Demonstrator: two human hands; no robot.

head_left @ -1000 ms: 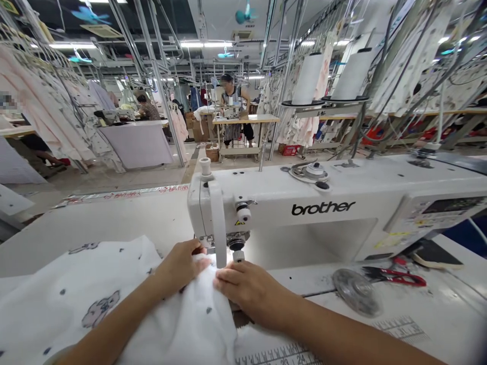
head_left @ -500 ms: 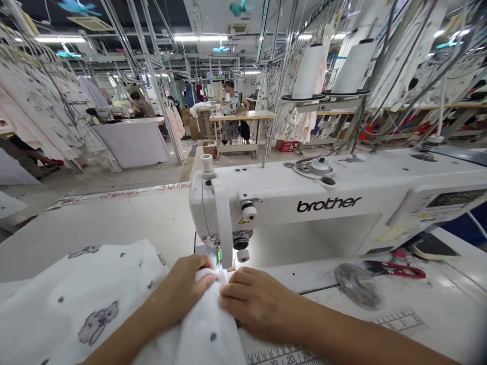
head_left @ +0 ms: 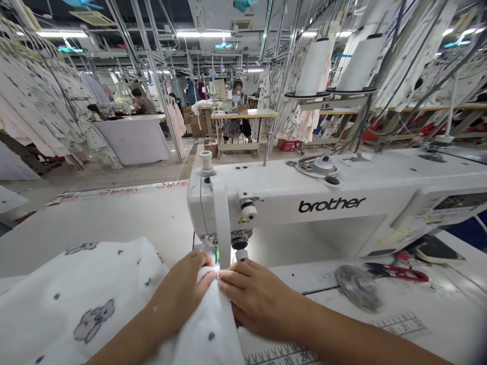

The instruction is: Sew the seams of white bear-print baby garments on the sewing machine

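Note:
A white Brother sewing machine [head_left: 342,203] stands across the table. White fabric with small grey animal prints [head_left: 76,299] lies at the left and runs under the needle area [head_left: 222,258]. My left hand [head_left: 182,294] rests on the fabric just left of the presser foot, its fingers curled and pinching a fold. My right hand [head_left: 254,299] lies on the fabric just right of the foot, fingers pressed together on the cloth. The fingertips of both hands meet at the fabric edge in front of the needle.
Red-handled snips [head_left: 399,272] and a round metal disc [head_left: 355,290] lie on the table at the right. Two thread cones [head_left: 335,63] stand behind the machine. Garments hang on racks at both sides. Other people sit at tables [head_left: 243,114] far back.
Both hands and the fabric edge have drawn slightly toward me from the needle, and the fingertips have come together. The view shifted a little.

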